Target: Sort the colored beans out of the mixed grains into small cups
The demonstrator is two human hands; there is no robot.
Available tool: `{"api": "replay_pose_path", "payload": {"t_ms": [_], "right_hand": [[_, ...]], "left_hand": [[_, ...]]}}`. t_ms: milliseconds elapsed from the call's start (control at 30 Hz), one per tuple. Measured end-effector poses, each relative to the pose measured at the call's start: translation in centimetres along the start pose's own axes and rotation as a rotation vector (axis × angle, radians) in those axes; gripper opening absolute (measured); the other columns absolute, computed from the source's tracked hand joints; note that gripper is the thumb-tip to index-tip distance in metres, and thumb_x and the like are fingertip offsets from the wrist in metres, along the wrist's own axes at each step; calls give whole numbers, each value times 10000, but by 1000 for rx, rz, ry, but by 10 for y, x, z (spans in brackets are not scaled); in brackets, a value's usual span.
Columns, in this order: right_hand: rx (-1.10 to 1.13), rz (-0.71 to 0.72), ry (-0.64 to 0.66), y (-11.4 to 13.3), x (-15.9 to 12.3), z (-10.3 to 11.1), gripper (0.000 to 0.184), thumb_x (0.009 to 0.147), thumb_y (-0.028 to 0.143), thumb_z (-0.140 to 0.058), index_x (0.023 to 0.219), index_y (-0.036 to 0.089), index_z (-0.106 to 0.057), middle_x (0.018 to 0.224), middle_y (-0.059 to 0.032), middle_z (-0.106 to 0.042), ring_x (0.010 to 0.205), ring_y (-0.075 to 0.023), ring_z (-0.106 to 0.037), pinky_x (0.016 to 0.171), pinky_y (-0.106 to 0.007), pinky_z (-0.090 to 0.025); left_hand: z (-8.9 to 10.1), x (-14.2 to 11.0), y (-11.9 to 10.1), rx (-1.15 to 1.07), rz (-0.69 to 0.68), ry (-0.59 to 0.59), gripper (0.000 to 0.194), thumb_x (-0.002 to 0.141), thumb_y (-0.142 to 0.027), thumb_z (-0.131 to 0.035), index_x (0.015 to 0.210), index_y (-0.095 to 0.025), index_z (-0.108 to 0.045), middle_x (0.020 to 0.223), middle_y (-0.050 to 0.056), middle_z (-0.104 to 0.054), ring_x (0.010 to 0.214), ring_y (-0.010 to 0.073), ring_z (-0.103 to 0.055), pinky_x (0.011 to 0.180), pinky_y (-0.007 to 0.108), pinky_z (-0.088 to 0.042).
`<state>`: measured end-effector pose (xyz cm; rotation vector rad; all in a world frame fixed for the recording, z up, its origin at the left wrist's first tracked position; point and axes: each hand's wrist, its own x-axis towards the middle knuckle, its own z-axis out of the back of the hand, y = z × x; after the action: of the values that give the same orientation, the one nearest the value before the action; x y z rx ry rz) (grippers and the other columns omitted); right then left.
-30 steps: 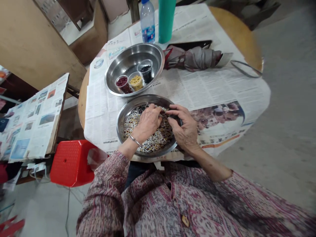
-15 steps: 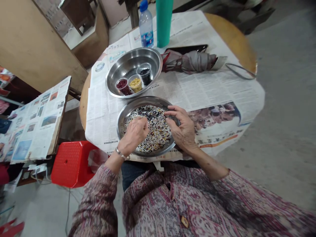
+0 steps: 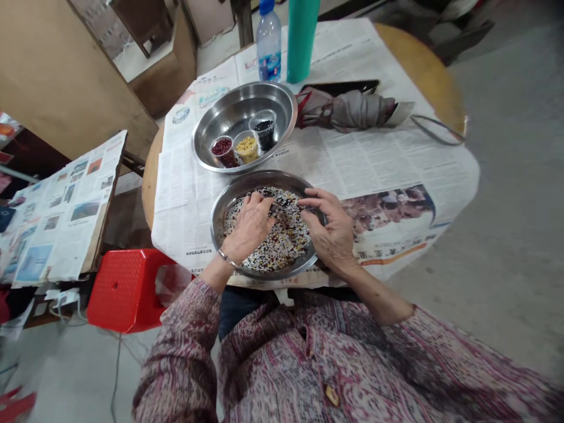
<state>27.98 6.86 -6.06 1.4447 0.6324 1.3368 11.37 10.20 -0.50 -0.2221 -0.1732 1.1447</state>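
A steel bowl (image 3: 220, 202) near the table's front edge holds a mix of white, dark and yellow beans (image 3: 282, 249). My left hand (image 3: 249, 226) rests on the beans with its fingers curled and pinched at the far side of the heap. My right hand (image 3: 328, 226) lies over the bowl's right rim, fingers bent and pinched toward the beans. What the fingertips hold is too small to make out. Behind it a second steel bowl (image 3: 211, 117) carries three small cups: red beans (image 3: 221, 147), yellow beans (image 3: 247, 144) and black beans (image 3: 264, 127).
Newspaper (image 3: 379, 158) covers the round table. A folded grey umbrella (image 3: 352, 110), a water bottle (image 3: 268, 44) and a green flask (image 3: 301, 38) lie at the back. A red stool (image 3: 123, 288) and a paper-covered board (image 3: 61, 205) stand to the left.
My left hand drew back toward the near left of the bowl, then reached forward again over the beans. My right hand stayed at the right rim.
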Motion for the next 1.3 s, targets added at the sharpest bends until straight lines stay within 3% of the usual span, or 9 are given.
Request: {"api": "replay_pose_path", "payload": {"t_ms": [167, 400, 533, 700, 900, 1000, 1067, 1167, 1300], "right_hand": [[4, -12, -10, 2, 0, 0, 141, 854, 201, -604, 942, 253, -701, 1204, -56, -688, 1163, -228, -629, 1082, -511, -470], [1, 3, 4, 2, 0, 1, 160, 866, 188, -592, 959, 248, -707, 1212, -63, -688, 1163, -228, -634, 1086, -512, -467], [17, -4, -6, 0, 0, -1, 145, 868, 206, -598, 948, 251, -709, 1203, -61, -689, 1159, -231, -635, 1093, -516, -458], [23, 14, -14, -1, 0, -2, 144, 863, 202, -594, 943, 251, -704, 1201, -59, -686, 1154, -229, -635, 1088, -513, -459], [16, 16, -14, -1, 0, -1, 153, 851, 187, -594, 942, 243, -704, 1201, -57, -686, 1158, -234, -632, 1080, -515, -460], [18, 5, -6, 0, -1, 0, 151, 851, 186, -595, 940, 244, -702, 1205, -52, -683, 1162, -233, -630, 1081, -509, -458], [11, 6, -2, 1, -1, 0, 149, 853, 187, -595, 940, 245, -700, 1204, -49, -682, 1159, -230, -629, 1077, -505, -460], [7, 10, -2, 0, -1, 0, 148, 853, 187, -597, 942, 245, -701, 1205, -52, -683, 1152, -228, -631, 1064, -502, -470], [3, 15, -5, 0, -1, 0, 149, 852, 184, -600, 939, 244, -705, 1208, -56, -686, 1151, -230, -635, 1057, -501, -476]], "left_hand": [[-11, 19, -7, -96, -30, 1, 296, 923, -136, -603, 1217, -166, -596, 1190, 102, -596, 1167, 241, -585, 1077, 421, -500], [-12, 35, -20, -13, -42, 76, 170, 921, -72, -532, 997, -157, -658, 1057, 89, -650, 1032, 222, -632, 1001, 379, -524], [-12, 35, -27, 41, -62, 88, 197, 909, -49, -494, 999, -164, -627, 1044, 95, -660, 1033, 237, -625, 955, 391, -529], [-3, 10, -24, 50, -44, 101, 190, 880, -36, -486, 955, -168, -601, 954, 80, -652, 965, 227, -618, 900, 374, -532], [19, -56, -10, 0, 32, 109, 174, 858, -33, -524, 892, -194, -581, 892, 28, -619, 851, 176, -603, 840, 328, -526], [26, -80, 0, -50, 41, 104, 119, 901, -87, -575, 926, -203, -582, 895, 13, -620, 885, 176, -613, 891, 336, -527], [28, -87, 8, -60, 69, 11, 119, 917, -131, -611, 1005, -207, -584, 989, 32, -618, 974, 193, -610, 944, 362, -524], [27, -87, 21, -8, 155, -124, 282, 908, -128, -628, 1170, -202, -552, 1169, 88, -572, 1090, 232, -583, 999, 425, -517], [20, -77, 31, 16, 171, -105, 416, 932, -222, -646, 1309, -193, -471, 1201, 111, -555, 1144, 260, -580, 1011, 455, -520]]}}
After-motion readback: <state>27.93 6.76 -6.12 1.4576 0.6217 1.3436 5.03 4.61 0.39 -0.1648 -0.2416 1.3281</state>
